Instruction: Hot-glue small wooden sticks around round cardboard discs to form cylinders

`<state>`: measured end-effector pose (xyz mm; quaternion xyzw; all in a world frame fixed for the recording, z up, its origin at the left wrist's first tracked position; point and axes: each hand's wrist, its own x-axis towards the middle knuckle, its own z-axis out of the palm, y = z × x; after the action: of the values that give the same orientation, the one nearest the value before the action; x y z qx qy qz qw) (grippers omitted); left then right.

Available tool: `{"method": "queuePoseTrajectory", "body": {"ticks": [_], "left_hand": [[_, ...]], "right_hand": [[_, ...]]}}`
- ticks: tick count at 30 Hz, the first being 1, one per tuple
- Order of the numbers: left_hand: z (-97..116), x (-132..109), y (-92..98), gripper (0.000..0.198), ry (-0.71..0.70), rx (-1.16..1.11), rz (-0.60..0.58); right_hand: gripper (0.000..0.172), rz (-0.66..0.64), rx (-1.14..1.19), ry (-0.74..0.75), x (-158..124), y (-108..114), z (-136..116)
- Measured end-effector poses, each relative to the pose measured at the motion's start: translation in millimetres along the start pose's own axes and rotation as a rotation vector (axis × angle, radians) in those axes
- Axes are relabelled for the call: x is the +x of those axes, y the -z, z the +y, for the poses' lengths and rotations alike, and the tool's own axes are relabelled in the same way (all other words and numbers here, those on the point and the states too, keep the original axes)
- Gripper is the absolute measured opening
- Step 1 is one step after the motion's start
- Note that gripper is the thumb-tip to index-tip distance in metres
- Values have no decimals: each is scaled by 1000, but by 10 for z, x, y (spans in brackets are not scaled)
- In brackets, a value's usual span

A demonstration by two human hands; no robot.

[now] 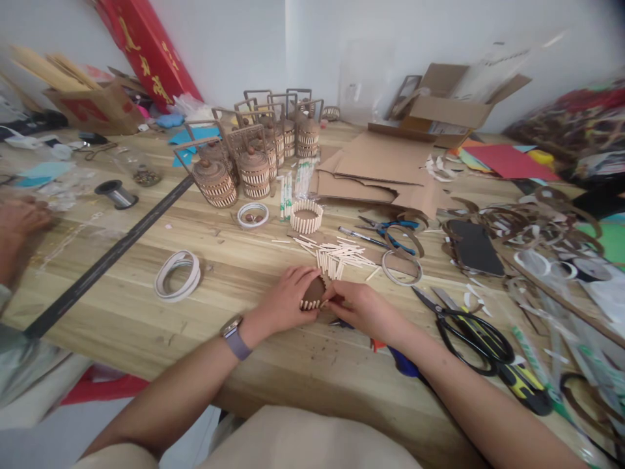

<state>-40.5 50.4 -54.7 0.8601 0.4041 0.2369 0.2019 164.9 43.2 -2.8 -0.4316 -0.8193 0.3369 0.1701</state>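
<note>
My left hand is wrapped around a small round piece, a brown cardboard disc with short pale sticks standing along its rim. The fingers of my right hand are pinched together at the piece's right edge; whatever they hold is too small to make out. Just beyond both hands lies a loose pile of short wooden sticks. Behind the pile stands a ring of upright sticks on a cardboard base. A pair of pliers, mostly hidden, lies under my right forearm.
Several finished miniature baskets with handles stand at the back. Rolls of white tape lie to the left. Black scissors, a yellow utility knife and a phone lie at right. Another person's hand rests at far left.
</note>
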Motion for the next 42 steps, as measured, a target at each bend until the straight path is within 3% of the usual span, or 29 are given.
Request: {"method": "queuePoseTrajectory", "body": {"ticks": [17,29,35,38,42], "left_hand": [[-10,6,4,75,0,-2,-24],[-1,18,31,75,-8,-43,-15],[-9,-2,43,79,-2,-82,-24],[-12,-21,63,85,19,-114,-35],[-18,-27,61,87,32,-110,-3]], "right_hand": [[11,-47,-162,60,36,-69,21],[9,-59,-152,67,24,-53,-24],[25,157,-43,10,-201,213,-6],[20,313,-63,-65,-383,337,150],[27,465,-72,-246,-594,395,391]]}}
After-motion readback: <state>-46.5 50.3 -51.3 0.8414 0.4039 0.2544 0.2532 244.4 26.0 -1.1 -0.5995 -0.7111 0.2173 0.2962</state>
